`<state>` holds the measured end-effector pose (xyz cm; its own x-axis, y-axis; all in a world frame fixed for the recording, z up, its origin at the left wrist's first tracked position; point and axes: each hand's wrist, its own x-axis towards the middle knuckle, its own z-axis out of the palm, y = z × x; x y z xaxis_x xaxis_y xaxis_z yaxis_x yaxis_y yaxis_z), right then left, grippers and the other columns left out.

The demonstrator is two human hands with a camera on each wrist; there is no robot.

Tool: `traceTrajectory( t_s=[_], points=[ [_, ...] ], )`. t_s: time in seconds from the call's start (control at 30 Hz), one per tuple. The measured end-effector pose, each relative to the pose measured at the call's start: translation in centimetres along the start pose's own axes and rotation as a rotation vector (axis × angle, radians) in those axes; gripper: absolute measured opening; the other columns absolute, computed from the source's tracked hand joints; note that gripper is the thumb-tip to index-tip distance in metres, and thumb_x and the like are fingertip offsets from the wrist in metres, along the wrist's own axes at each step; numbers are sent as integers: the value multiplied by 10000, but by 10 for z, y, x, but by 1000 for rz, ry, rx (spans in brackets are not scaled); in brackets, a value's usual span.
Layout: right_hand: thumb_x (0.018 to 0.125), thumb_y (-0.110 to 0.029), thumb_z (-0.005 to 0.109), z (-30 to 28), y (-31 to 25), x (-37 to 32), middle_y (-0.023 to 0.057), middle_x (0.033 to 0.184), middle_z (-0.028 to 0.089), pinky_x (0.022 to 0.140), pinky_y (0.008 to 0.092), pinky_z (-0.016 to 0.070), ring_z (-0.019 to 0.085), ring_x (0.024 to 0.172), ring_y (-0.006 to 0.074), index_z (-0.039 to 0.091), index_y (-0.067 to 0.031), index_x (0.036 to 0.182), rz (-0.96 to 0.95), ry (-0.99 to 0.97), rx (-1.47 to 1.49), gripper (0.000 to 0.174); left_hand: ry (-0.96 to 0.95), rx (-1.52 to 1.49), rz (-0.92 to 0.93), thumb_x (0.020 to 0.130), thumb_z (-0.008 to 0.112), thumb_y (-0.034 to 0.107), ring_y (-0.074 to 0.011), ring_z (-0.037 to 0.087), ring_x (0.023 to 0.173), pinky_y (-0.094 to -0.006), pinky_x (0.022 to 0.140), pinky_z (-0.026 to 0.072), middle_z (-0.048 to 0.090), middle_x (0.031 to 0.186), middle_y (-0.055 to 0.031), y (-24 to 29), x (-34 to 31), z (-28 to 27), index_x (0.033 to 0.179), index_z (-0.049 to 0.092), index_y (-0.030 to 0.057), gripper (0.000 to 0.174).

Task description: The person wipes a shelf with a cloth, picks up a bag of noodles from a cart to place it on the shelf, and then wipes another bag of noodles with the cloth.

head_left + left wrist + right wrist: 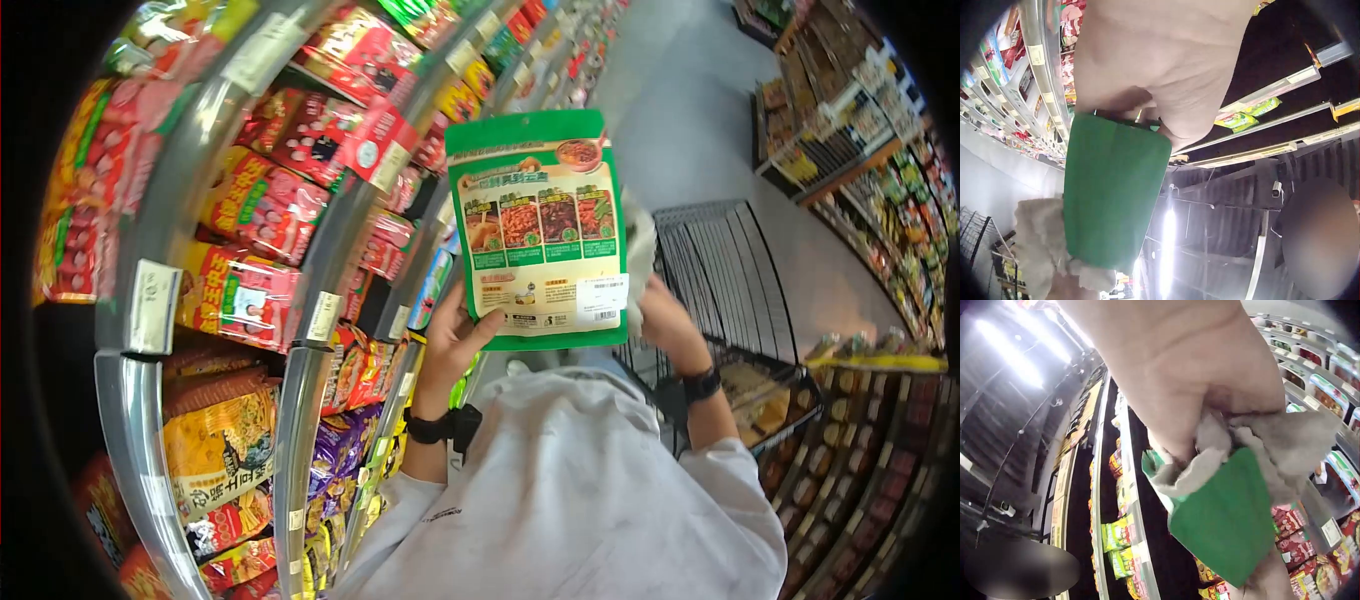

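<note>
A green food pouch (545,265) with small dish pictures and a white barcode label (602,297) is held upright before the chest, its printed panel facing the head camera. My left hand (462,335) grips its lower left edge, thumb over the front. At the lower right edge, my right hand (670,325) is partly hidden behind the pouch. The right wrist view shows that hand's curled fingers and thumb holding a crumpled greyish cloth (1300,444) against the pouch (1225,519). The plain green underside (1116,187) shows in the left wrist view.
Shelves of red snack packets (265,205) with price tags (158,305) run close along the left. A black wire shopping cart (725,270) stands at the right, with a brown package (755,400) in it. Grey aisle floor (675,110) stretches ahead; a display stand (825,110) is farther right.
</note>
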<state>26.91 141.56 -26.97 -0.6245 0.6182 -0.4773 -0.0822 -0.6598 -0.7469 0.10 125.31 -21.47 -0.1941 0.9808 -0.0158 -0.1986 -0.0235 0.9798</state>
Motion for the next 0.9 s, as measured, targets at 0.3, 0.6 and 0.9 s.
traceTrajectory(
  t_s=[0.3,0.6,0.9],
  points=[
    [956,-10,623,-10,20,10,78,1208,714,881,307,555,684,1020,138,631,4,1298,-229,-34,-19,342,55,122,-6,1033,689,161,-166,587,1271,-332,1077,473,610,1415,-117,-8,15,-7,1541,425,-23,601],
    [732,124,619,57,-19,-14,184,1024,745,767,379,578,722,837,375,712,15,1110,-772,12,-1021,404,120,577,110,950,782,376,-302,491,1396,-427,1178,372,530,1473,-229,-49,54,10,1578,330,-54,886],
    [645,141,642,59,-26,-10,172,1299,697,989,450,588,656,1233,389,695,-14,1240,-1037,-181,-1218,617,186,-82,-258,998,673,71,-166,586,1260,-336,1053,491,609,1416,-89,-2,35,31,1451,548,-1,475]
  ],
)
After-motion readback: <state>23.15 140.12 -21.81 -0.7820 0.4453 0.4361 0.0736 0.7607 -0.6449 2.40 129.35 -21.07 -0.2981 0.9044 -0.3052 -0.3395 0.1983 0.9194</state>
